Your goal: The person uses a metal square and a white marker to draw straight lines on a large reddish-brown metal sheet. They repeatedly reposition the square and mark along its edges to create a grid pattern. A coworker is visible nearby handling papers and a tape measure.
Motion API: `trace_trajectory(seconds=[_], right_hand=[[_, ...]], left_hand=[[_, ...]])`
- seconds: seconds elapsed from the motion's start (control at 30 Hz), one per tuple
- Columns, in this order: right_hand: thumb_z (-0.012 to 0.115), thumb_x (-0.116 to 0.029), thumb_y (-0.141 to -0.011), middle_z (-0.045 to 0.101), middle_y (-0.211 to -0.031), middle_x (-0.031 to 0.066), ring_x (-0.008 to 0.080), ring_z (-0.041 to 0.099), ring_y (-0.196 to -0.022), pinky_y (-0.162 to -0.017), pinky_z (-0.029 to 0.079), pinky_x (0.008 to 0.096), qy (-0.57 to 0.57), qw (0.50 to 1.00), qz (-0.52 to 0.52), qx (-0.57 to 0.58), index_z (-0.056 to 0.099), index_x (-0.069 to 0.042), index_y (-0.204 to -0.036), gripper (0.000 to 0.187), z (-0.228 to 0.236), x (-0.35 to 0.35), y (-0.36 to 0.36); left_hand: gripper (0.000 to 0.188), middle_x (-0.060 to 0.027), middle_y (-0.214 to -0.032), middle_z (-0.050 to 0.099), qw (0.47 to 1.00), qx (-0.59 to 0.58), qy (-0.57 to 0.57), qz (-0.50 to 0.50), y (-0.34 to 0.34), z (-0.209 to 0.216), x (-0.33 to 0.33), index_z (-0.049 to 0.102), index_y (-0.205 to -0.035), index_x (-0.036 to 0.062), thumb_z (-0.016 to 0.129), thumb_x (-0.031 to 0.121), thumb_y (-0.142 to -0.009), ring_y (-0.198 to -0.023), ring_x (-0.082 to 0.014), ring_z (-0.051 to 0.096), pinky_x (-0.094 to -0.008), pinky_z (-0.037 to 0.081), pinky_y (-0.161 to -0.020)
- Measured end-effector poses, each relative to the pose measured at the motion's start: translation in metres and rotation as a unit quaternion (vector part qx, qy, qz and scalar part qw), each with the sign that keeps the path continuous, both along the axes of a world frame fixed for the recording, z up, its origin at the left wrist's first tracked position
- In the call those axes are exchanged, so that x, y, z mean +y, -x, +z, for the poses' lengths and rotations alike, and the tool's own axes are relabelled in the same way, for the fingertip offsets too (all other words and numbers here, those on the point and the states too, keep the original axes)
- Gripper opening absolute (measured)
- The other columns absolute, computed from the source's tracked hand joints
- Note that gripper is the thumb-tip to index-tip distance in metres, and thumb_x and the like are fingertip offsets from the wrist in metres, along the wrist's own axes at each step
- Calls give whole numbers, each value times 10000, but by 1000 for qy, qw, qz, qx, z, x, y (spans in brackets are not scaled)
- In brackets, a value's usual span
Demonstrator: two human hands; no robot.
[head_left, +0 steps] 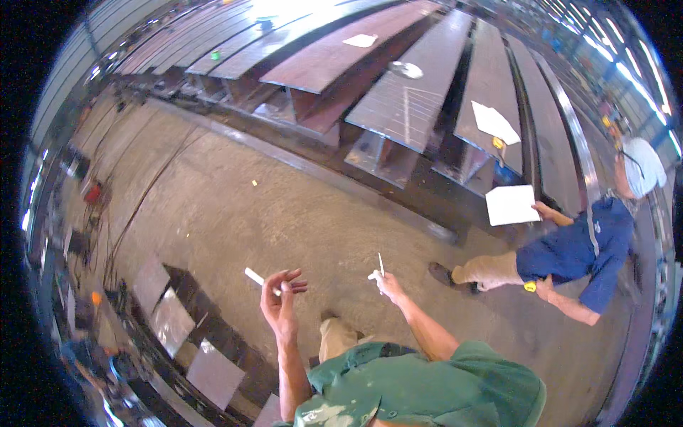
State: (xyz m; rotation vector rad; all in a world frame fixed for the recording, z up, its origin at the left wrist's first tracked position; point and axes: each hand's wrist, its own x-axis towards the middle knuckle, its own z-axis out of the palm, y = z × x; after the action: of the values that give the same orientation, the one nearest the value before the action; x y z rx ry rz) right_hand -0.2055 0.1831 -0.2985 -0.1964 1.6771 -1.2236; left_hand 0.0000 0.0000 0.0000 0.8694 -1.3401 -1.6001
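My left hand (281, 306) is raised over the concrete floor, with a short white stick (253, 276) held near the thumb and fingers. It looks like chalk or a marker; I cannot tell which. To its right, my right hand (389, 286) is closed on a thin, pale pointed stick (380, 263) that points upward. A small white bit shows beside those fingers, too small to name. Neither hand touches the steel beams (405, 107) in front of me.
A co-worker (576, 242) at right holds a white sheet (514, 205) and a yellow tape measure (530, 286). Papers (494, 122) and a white disc (406, 70) lie on the beams. Square steel plates (215, 373) line the lower left, near cables (135, 213).
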Motion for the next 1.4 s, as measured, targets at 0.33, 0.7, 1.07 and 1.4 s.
trace_trajectory(seconds=[0.33, 0.7, 1.07, 1.4], right_hand=[[487, -519, -959, 577, -742, 22, 151, 560, -631, -516, 488, 332, -96, 971, -145, 167, 737, -132, -964, 460, -15, -51, 220], [486, -578, -941, 536, -663, 23, 149, 518, -545, -510, 441, 322, -163, 939, -263, 152, 738, -129, -963, 516, 105, -146, 322], [607, -266, -880, 672, -816, 172, 407, 633, -803, -664, 492, 481, -308, 802, -215, 464, 682, -100, -945, 193, 108, -274, 498], [666, -368, -822, 685, -785, 165, 372, 667, -760, -663, 509, 497, -412, 732, -159, 519, 683, -119, -917, 267, 100, -339, 676]], left_hand=[[193, -148, -1027, 672, 962, -69, -6, -264, 290, -6, -141, 547, -1128, -9, 551, 81, -958, -836, -214, 679, -336, 568, -726], [195, -116, -934, 714, 845, -373, 223, -311, 369, -110, -320, 624, -1068, 11, 611, 104, -897, -778, -218, 703, -331, 533, -705], [231, -121, -954, 704, 891, -332, -37, -308, 342, -171, -323, 628, -1111, -4, 587, 108, -913, -794, -197, 700, -310, 543, -696], [234, -149, -960, 698, 875, -393, -62, -275, 429, -199, -425, 632, -1122, 16, 587, 116, -914, -812, -211, 709, -316, 543, -699]])
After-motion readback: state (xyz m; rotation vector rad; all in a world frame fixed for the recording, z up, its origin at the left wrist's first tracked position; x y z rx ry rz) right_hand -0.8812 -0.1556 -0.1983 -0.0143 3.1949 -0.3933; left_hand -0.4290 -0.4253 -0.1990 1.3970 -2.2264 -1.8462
